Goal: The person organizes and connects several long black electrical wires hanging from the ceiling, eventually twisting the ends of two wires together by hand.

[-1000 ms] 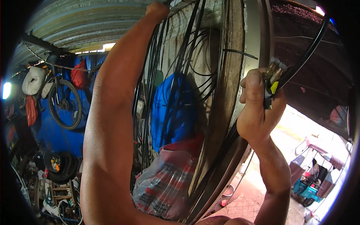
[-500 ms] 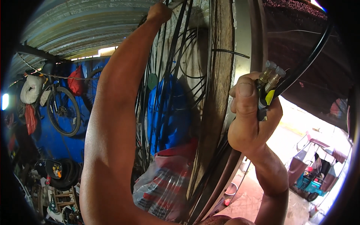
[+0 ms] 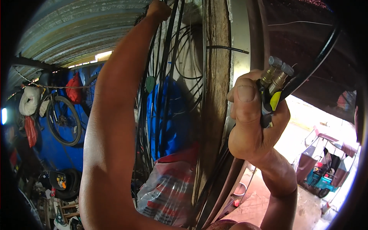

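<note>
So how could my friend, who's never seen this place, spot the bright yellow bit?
Find the tall wooden post, then look right of it to the right hand. Two brass-coloured fittings with grey caps stick up from it. The yellow bit is just below them, and its bright colour sets it apart from the dull brass and the black cable alongside.

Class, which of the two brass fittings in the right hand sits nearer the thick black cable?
The right fitting in the picture, alongside the cable; the left fitting is nearer the thumb.
</note>
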`<state>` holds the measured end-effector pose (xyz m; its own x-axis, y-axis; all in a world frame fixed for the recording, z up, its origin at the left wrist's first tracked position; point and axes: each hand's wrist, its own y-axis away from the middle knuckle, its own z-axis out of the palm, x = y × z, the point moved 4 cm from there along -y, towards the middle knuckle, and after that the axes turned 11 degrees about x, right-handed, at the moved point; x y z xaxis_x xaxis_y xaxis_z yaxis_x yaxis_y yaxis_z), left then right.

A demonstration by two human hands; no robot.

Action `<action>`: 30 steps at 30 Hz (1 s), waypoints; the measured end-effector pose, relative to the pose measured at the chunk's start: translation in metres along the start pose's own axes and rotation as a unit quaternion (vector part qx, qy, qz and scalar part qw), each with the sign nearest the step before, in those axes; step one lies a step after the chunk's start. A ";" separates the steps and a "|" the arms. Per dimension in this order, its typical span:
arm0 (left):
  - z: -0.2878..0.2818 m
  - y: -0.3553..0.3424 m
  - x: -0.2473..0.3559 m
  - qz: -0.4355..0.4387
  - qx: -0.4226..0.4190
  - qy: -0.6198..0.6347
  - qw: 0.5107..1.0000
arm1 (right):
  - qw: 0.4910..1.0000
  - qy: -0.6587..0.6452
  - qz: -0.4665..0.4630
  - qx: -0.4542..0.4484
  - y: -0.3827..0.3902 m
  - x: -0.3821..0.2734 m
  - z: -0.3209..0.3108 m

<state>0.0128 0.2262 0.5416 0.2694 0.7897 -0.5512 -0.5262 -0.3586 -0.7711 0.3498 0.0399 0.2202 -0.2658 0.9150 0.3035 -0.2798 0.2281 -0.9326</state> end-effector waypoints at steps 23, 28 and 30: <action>-0.205 0.288 0.109 -0.361 0.198 0.623 0.665 | 0.986 0.154 0.020 0.068 0.008 -0.002 -0.007; -0.253 0.477 0.138 -0.449 0.007 0.785 0.427 | 0.924 0.379 0.006 0.049 0.006 0.021 -0.035; -0.284 0.556 0.148 -0.491 -0.130 0.817 0.274 | 0.953 0.300 0.031 0.039 0.009 0.014 -0.001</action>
<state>-0.0110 0.0021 -0.0594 0.2913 -0.6315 0.7186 0.4644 -0.5634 -0.6833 0.3447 0.0555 0.2162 0.2852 0.9566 0.0604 -0.3556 0.1641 -0.9201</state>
